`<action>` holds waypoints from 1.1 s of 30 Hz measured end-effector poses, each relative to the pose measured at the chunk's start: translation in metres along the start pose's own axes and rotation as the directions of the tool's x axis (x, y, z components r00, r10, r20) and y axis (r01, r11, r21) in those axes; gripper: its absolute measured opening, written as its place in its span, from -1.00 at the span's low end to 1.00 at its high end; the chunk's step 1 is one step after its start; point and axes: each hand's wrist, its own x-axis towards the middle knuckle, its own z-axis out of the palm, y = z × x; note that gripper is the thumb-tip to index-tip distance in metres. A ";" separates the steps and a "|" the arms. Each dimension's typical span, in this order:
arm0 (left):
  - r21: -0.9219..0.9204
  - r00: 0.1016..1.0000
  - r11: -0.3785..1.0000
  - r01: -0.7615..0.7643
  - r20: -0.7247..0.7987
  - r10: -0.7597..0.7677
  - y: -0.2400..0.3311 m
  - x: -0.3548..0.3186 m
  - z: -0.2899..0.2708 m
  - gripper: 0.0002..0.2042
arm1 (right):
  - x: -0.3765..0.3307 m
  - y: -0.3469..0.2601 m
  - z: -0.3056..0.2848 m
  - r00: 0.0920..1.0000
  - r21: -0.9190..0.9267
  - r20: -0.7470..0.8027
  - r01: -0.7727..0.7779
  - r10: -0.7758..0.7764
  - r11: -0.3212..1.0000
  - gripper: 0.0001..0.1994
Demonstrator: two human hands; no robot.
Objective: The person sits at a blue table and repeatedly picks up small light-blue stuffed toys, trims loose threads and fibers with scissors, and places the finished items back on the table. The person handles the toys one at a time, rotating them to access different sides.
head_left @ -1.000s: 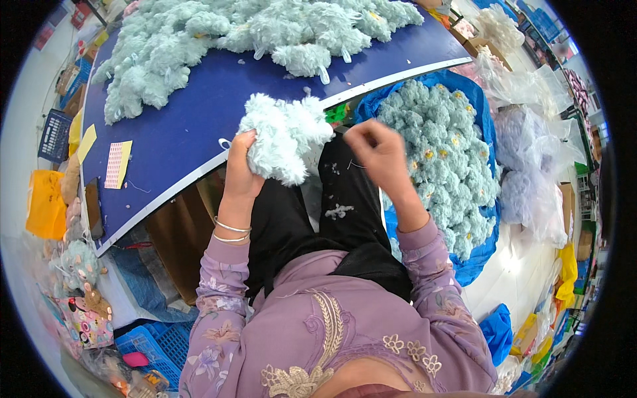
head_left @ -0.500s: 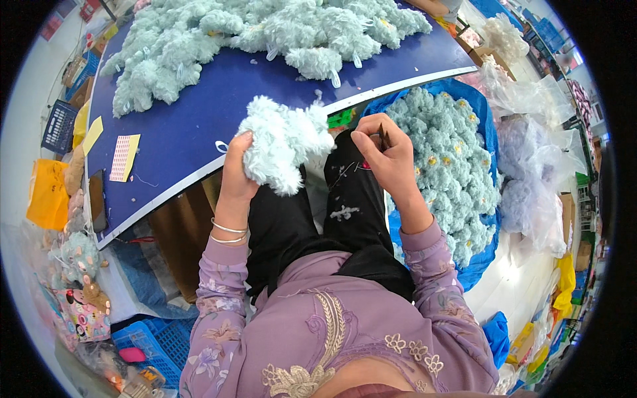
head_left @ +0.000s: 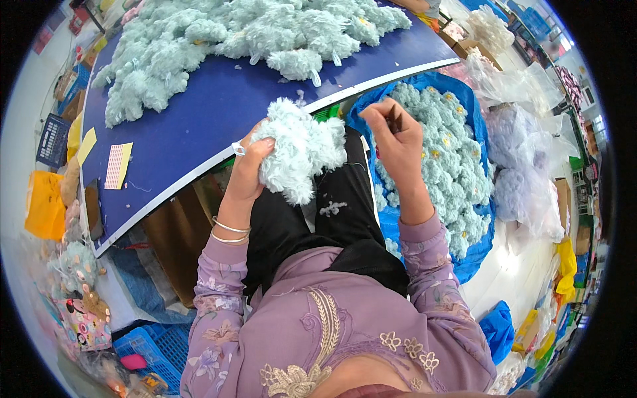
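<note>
My left hand grips a fluffy pale blue-green plush piece by its left side, above my lap. A small white loop tag sticks out beside my thumb. To the right, my right hand is raised apart from the plush, thumb and forefinger pinched together. A small dark thing shows among its curled fingers; its kind is mostly hidden. A thin thread hangs near the plush's right side. Bits of fluff lie on my dark trousers.
Many similar plush pieces are heaped on the blue table. A blue bag right of my legs holds more, some with yellow parts. A sticker sheet and a dark phone-like slab lie at the table's left. Blue crate lower left.
My right hand has risen and moved slightly right, away from my lap. The plush in my left hand has shifted a little right and turned. The whole view has swung slightly.
</note>
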 end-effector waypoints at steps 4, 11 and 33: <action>0.138 0.996 0.990 -0.037 0.080 0.027 -0.004 0.000 0.005 -0.50 | -0.006 -0.018 0.007 0.968 -0.169 0.246 0.084 -0.040 0.982 -0.82; 0.224 0.990 0.972 -0.069 0.139 0.038 -0.001 0.000 0.009 -0.50 | -0.006 -0.009 0.000 0.990 0.052 -0.083 -0.107 0.111 0.993 -0.88; -0.191 0.964 0.959 0.210 -0.125 -0.236 -0.031 0.015 0.018 -0.64 | -0.024 0.003 0.012 0.914 -0.458 0.403 0.244 -0.045 0.855 -0.39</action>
